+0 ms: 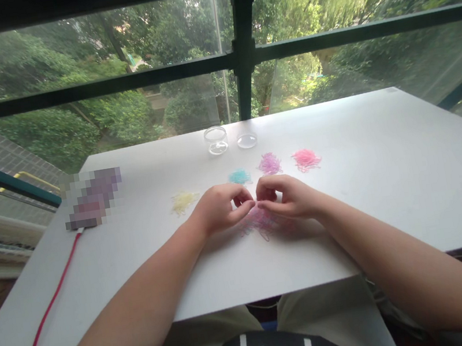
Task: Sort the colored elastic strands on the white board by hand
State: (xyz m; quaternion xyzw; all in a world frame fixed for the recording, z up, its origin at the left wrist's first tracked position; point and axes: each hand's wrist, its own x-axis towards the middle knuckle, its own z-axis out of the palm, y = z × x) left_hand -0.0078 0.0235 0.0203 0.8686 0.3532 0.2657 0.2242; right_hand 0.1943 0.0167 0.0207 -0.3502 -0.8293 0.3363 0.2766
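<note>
My left hand [228, 205] and my right hand [283, 195] meet fingertip to fingertip, low over a mixed pile of thin elastic bands [262, 227] in pink, purple and blue. Thumb and fingers are pinched together on both hands. A faint pinkish bit, seemingly one of the bands, shows between the fingertips; its shape is too small to tell. Beyond the hands lie sorted heaps: blue bands [239, 177], purple bands [269, 163] and pink bands [306, 159]. Pale yellow bands [183, 202] lie to the left of my left hand.
Near the window edge of the white table [390, 183] stand a clear round container [216, 141] and a lower clear round dish or lid [247, 140]. At the left lies a pixelated device [94, 200] with a red cable [55, 297] running off the front edge.
</note>
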